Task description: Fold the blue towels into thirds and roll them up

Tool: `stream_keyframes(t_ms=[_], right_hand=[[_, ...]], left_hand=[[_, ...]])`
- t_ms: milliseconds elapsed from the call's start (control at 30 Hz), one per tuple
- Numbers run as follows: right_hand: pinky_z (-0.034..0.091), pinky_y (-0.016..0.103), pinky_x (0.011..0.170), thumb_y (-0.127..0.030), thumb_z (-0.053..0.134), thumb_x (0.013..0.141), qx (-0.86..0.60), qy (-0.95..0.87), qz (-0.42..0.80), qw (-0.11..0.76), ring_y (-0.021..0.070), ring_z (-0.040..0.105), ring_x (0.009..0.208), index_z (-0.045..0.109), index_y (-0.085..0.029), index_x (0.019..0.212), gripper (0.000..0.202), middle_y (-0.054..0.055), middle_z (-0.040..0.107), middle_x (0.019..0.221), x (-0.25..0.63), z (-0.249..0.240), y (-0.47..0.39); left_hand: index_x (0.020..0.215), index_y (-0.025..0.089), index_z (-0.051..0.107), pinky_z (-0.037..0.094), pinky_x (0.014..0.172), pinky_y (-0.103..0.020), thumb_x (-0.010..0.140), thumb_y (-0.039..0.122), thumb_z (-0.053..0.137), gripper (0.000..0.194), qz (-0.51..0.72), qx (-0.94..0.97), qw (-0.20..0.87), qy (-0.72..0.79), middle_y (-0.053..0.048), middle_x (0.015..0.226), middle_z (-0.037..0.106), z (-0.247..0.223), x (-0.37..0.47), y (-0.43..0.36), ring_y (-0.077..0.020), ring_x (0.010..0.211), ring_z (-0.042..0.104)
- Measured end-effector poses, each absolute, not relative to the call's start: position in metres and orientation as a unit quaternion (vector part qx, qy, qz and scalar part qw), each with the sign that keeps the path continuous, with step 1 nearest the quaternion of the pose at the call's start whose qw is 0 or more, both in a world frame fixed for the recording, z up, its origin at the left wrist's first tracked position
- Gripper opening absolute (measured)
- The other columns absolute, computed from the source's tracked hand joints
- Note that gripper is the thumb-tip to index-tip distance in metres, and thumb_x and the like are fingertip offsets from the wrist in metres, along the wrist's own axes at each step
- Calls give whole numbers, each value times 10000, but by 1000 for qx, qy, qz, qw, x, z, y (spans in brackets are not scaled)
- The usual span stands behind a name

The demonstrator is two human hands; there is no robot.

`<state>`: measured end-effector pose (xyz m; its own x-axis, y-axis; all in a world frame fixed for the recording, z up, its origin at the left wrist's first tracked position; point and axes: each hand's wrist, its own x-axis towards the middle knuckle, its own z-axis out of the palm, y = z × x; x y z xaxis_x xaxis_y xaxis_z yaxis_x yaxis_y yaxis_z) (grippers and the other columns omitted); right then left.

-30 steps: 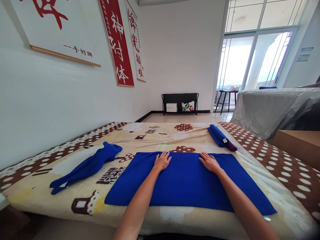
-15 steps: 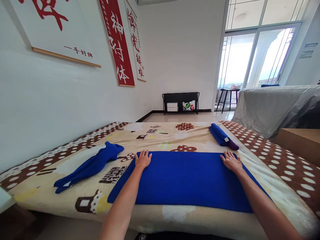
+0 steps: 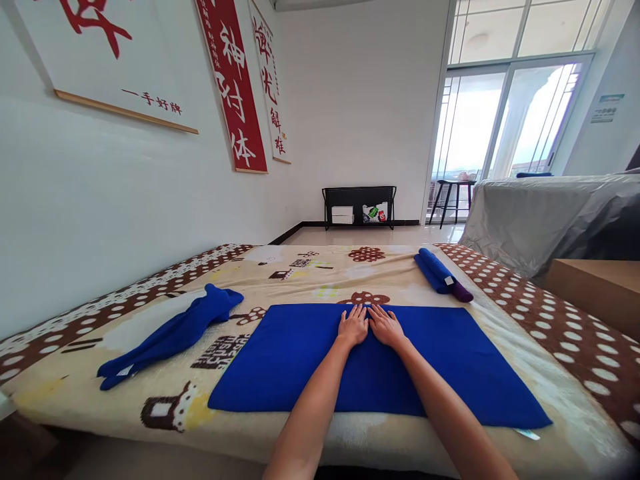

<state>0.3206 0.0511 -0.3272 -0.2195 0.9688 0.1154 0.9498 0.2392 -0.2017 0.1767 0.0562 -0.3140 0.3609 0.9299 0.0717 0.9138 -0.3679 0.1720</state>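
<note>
A blue towel (image 3: 300,360) lies spread flat on the patterned blanket (image 3: 280,427), its long side running left to right. Near the middle of its far edge, my left hand (image 3: 354,325) rests palm down with fingers stretched out. Close beside it, my right hand (image 3: 386,325) also lies flat on the cloth, fingers extended. The two hands nearly touch. A white tag (image 3: 528,434) sticks out under the towel's near right corner. To the left is a crumpled blue towel (image 3: 175,333). Rolled towels, one blue (image 3: 435,270) and one purple (image 3: 463,293), lie beyond the right corner.
A polka-dot border (image 3: 560,333) runs along the blanket's right side. A cardboard box (image 3: 595,293) and a plastic-covered piece of furniture (image 3: 545,207) stand on the right. Against the back wall is a black rack (image 3: 358,199); a stool (image 3: 453,193) stands by the glass door.
Both hands have slid inward along the towel's far edge, from near its two far corners to its middle. The near right corner of the towel now lies uncovered by my arm.
</note>
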Motion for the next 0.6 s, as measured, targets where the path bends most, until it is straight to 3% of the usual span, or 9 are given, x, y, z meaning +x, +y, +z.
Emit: stream_keyframes(t_ms=[300,600], right_hand=[[112,394,1188,-526,212,986,-625,-774,38,98,140,160,1479,276,-296,1521,586,-12,214,1600,379,-329,51],[117,416,1195,-573,174,965,-712,-697,20,84,168,155,1483,263,-257,1531,654,15,249,1591,497,-344,42]], left_hand=[[1527,253,269,105,1202,-459,980,501,176,608,80,809,31,581,-17,1616,202,-315,118,70,-176,1492,152],[1528,288,267,120,1184,-523,957,596,163,657,66,750,14,658,-11,1612,207,-312,10,80,-220,1492,158]])
